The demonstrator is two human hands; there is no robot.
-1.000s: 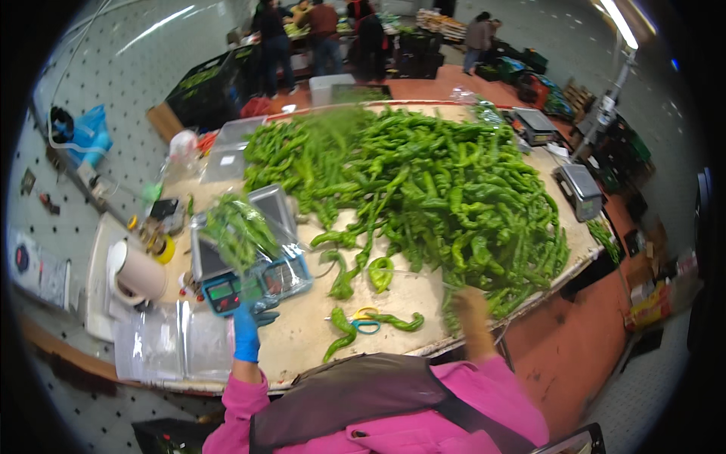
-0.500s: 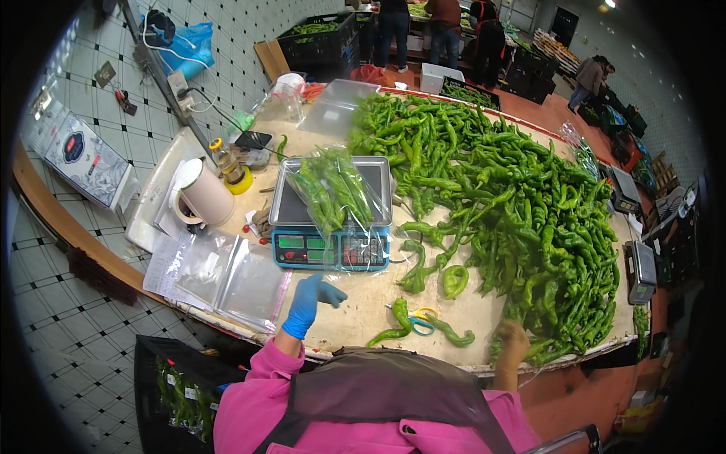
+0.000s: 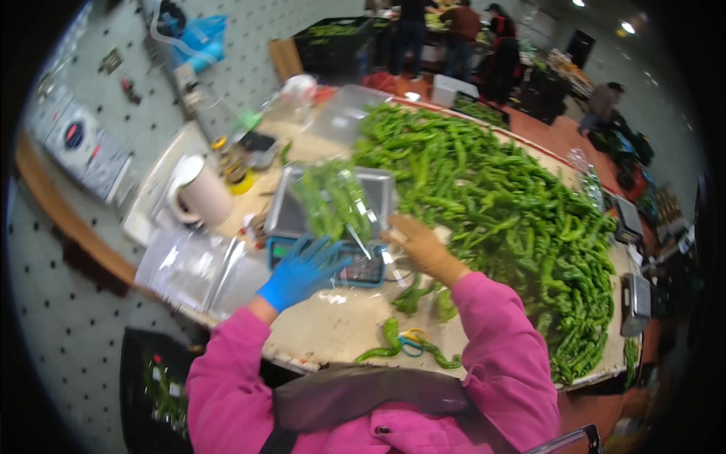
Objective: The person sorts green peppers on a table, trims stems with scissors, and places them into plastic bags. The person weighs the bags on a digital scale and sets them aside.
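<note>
While scale [image 3: 384, 181] was set on table [image 3: 314, 329], clear bag of green peppers [image 3: 333, 200] was laid on top of it. Blue-gloved left hand [image 3: 306, 272] was spread over scale's near side, fingers apart. Right hand [image 3: 420, 244] was held at scale's right near corner, beside bag; whether plastic was gripped could not be told. Loose peppers [image 3: 514, 219] were heaped right of scale, pale pink jug [image 3: 207, 195] placed left.

Left fingers [image 3: 324, 258] loosely spread

Pale worktable [image 3: 318, 333], broad heap of green peppers [image 3: 499, 219], blue-bodied scale [image 3: 368, 268], scissors [image 3: 414, 334], clear plastic bags [image 3: 193, 263]
</note>
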